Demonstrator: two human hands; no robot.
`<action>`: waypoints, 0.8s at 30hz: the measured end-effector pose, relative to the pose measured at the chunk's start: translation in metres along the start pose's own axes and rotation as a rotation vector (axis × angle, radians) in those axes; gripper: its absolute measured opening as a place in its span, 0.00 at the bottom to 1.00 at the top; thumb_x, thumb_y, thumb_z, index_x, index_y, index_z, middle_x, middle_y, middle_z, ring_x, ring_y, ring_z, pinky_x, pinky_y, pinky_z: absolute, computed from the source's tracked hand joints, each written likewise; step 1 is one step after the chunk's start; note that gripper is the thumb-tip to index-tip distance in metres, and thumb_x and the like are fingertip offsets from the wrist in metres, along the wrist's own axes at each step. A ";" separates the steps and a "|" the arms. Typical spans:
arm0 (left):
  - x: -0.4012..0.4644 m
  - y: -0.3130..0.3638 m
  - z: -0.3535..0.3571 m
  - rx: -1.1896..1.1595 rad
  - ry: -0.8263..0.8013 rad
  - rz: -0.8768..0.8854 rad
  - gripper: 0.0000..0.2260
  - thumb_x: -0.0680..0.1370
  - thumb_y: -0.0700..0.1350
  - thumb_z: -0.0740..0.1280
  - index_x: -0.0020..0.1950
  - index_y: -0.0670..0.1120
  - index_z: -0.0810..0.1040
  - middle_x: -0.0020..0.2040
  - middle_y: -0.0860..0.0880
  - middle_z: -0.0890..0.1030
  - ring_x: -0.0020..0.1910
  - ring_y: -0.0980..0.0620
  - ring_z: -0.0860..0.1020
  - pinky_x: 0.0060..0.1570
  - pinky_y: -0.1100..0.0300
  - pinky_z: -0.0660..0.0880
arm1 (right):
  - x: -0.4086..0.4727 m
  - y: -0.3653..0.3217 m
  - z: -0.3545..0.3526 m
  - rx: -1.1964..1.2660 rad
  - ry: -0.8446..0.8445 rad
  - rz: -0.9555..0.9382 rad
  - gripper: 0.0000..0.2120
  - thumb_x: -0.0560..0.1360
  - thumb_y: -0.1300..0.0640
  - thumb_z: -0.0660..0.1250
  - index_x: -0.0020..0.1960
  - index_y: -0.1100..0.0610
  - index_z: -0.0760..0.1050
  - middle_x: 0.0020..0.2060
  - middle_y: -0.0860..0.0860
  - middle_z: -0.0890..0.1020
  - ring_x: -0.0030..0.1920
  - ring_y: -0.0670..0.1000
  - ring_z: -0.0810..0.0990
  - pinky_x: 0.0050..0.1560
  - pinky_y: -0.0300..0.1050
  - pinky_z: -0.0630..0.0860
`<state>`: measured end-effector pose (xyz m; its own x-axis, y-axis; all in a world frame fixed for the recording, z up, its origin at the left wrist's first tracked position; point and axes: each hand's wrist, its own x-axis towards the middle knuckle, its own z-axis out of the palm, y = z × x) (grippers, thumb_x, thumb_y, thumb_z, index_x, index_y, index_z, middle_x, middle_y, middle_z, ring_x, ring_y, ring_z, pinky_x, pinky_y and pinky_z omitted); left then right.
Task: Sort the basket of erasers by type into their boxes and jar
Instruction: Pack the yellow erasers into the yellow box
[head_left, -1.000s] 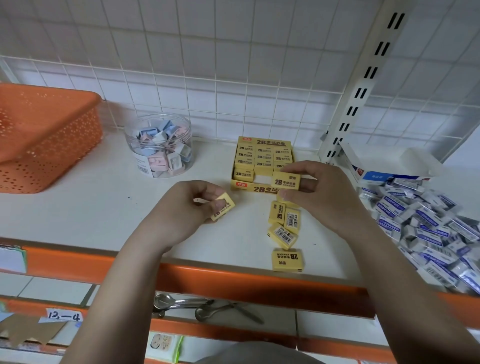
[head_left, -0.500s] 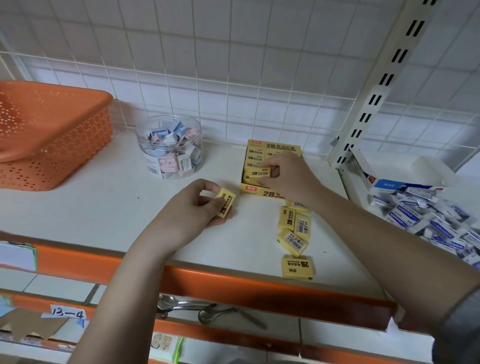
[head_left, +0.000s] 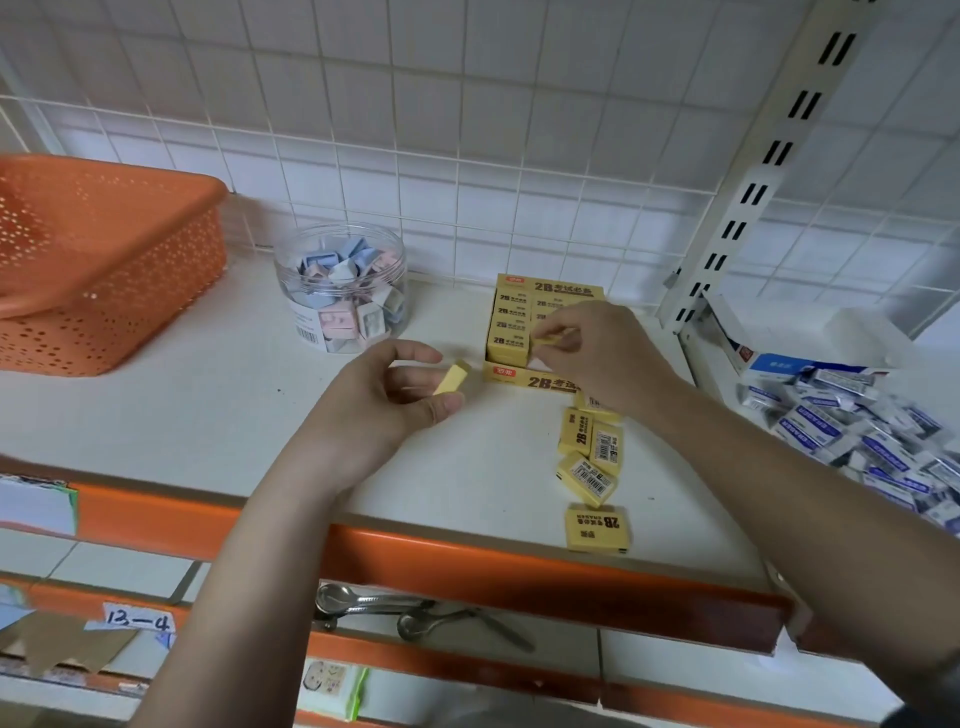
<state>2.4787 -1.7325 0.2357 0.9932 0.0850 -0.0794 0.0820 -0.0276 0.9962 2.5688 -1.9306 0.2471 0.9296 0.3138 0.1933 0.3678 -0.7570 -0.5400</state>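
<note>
Left hand (head_left: 395, 400) pinches one yellow eraser (head_left: 452, 378), long axis angled up-right toward the yellow 2B box (head_left: 524, 376). Right hand (head_left: 592, 348) pinches another eraser (head_left: 548, 340) over that box. Four loose yellow erasers (head_left: 589, 478) lie visible on the white shelf (head_left: 182, 415), mostly lengthwise toward the box.

The yellow eraser box (head_left: 524, 378) bears a bold "2B" beside Chinese characters on its front wall and back flap. A loose yellow eraser (head_left: 597, 529) near the shelf edge shows "2B" upside down. A white paper tag (head_left: 137, 618) on the lower shelf rail reads "13—4".
</note>
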 end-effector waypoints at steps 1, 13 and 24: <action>0.001 0.001 0.001 0.042 0.017 0.038 0.14 0.69 0.33 0.72 0.50 0.47 0.76 0.39 0.51 0.79 0.39 0.59 0.78 0.44 0.70 0.74 | -0.006 0.000 -0.008 -0.037 -0.040 0.014 0.08 0.73 0.56 0.70 0.52 0.54 0.80 0.46 0.46 0.80 0.44 0.43 0.79 0.46 0.37 0.76; 0.015 0.005 0.026 0.340 0.004 0.307 0.18 0.70 0.37 0.73 0.51 0.59 0.76 0.39 0.55 0.75 0.35 0.60 0.72 0.41 0.70 0.72 | -0.071 0.011 -0.026 -0.135 -0.313 0.304 0.15 0.71 0.44 0.70 0.52 0.51 0.73 0.42 0.43 0.75 0.39 0.46 0.77 0.36 0.37 0.71; 0.038 0.009 0.030 0.236 -0.275 0.291 0.19 0.67 0.36 0.75 0.51 0.53 0.75 0.43 0.47 0.78 0.44 0.48 0.74 0.47 0.57 0.73 | -0.081 0.006 -0.023 0.035 -0.259 0.296 0.15 0.71 0.55 0.71 0.53 0.51 0.68 0.47 0.45 0.76 0.44 0.46 0.77 0.39 0.40 0.73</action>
<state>2.5194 -1.7596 0.2411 0.9602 -0.2260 0.1644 -0.2185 -0.2402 0.9458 2.4966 -1.9740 0.2472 0.9570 0.2230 -0.1858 0.0799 -0.8177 -0.5701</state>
